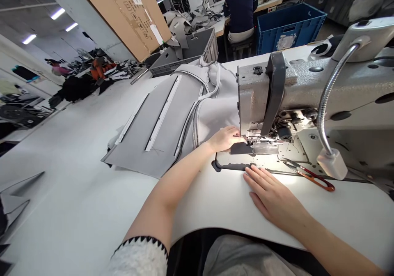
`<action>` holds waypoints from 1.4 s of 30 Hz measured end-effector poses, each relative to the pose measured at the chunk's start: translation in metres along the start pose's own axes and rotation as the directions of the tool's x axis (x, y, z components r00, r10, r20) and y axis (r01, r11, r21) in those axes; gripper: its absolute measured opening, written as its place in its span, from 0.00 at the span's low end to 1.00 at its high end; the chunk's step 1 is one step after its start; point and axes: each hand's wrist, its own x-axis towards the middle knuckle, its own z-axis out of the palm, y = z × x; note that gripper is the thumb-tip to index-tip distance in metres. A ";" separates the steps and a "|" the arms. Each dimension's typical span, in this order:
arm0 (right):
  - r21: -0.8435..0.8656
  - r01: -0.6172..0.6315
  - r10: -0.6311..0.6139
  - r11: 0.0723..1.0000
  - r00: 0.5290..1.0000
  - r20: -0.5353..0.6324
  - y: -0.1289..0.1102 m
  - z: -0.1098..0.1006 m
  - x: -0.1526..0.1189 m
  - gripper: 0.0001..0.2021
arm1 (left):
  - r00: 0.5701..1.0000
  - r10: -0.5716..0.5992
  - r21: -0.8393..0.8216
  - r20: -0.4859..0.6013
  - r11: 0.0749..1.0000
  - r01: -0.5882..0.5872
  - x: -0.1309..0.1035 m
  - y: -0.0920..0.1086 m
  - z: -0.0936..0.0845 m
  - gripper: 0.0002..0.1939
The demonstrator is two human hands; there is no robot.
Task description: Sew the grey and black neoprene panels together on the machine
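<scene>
My left hand (226, 139) is at the needle area of a grey sewing machine (261, 97), its fingers drawn together and thumb pointing at the presser foot. Whatever lies between those fingers is too small or hidden to make out. Flat on the white table edge, with fingers stretched out, rests my right hand (271, 194), just in front of the metal machine bed (234, 159). Orange-handled scissors (310, 175) lie to its right, blades on the bed. Left of the machine spreads a sewn grey fabric piece (181, 103) with pale strips and dark-edged seams, partly behind my left arm.
A flexible-neck lamp (332, 163) hangs at the right over the bed. Behind the table are a grey crate (212, 46), a large cardboard box (129, 17) and a blue bin (289, 27). A seated person (241, 5) is farther back. Grey scraps (15, 206) lie far left.
</scene>
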 end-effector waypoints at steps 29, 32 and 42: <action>0.392 -0.239 0.272 0.888 0.962 -0.029 -0.017 0.001 0.018 0.19 | 0.461 -0.807 -0.291 0.369 0.371 0.882 -0.245 0.091 -0.173 0.30; 0.702 -0.337 0.390 0.627 0.916 0.092 -0.042 0.006 0.051 0.24 | 0.268 -0.949 -0.245 0.166 0.224 0.943 -0.303 0.098 -0.211 0.37; 0.926 -0.371 0.360 -0.072 0.856 0.371 -0.097 -0.008 0.109 0.35 | 0.199 -0.974 0.083 -0.108 0.191 0.978 -0.376 0.126 -0.180 0.22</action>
